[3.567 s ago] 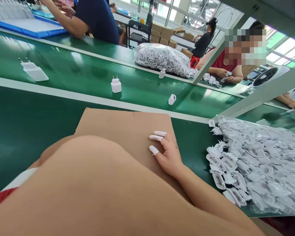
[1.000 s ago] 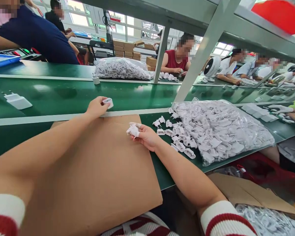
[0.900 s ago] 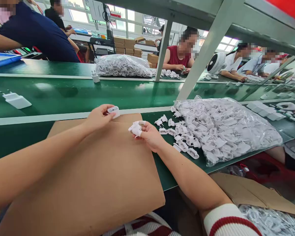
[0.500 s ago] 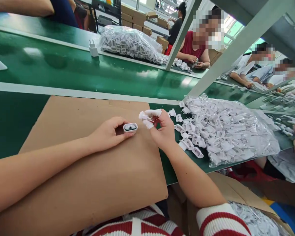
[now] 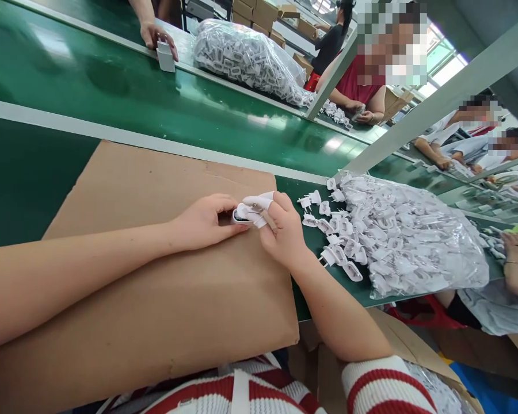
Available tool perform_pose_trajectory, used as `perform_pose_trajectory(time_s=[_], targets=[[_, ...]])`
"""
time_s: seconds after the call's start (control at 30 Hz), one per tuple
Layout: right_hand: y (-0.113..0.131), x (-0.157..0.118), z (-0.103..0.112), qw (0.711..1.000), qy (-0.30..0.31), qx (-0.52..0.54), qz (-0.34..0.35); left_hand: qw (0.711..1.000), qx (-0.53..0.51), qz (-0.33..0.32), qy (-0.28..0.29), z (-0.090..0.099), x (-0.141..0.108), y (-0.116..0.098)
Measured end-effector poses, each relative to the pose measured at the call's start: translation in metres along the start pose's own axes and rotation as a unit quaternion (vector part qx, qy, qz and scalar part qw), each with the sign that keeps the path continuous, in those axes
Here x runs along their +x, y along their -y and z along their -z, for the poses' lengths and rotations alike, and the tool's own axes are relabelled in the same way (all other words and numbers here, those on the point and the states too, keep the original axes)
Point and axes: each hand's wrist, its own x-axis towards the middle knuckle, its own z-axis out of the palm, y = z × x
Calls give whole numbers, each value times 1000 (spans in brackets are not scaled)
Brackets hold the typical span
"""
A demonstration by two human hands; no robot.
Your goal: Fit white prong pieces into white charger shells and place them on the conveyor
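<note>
My left hand point(image 5: 209, 221) is closed around a white charger housing point(image 5: 237, 217), whose open end faces right. My right hand point(image 5: 276, 221), with white covers on its thumb and finger, pinches a white plug cap point(image 5: 245, 210) against that open end. Fingers partly hide the cap, so I cannot tell how deep it sits. Both hands are over a brown cardboard sheet point(image 5: 176, 305). Loose white plug caps point(image 5: 336, 224) lie on the green table just right of my right hand.
A clear bag of plug caps point(image 5: 418, 236) lies at the right. Beyond the white rail runs a green conveyor point(image 5: 125, 98). Across it, a co-worker's hand point(image 5: 149, 34) touches a white charger point(image 5: 166, 57) beside another full bag point(image 5: 246, 60). A slanted white post point(image 5: 406, 121) stands at upper right.
My right hand has brought the plug cap left onto the housing's open end, and the two hands now meet. Across the conveyor, a co-worker's hand has reached the standing charger. The view has tilted.
</note>
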Motion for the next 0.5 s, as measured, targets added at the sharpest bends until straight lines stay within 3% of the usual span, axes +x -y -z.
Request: perform_pose_trajectory(time_s=[0.5], targets=[[3, 17, 8, 996, 81, -43, 25, 1000, -6, -24, 3, 0, -1, 2]])
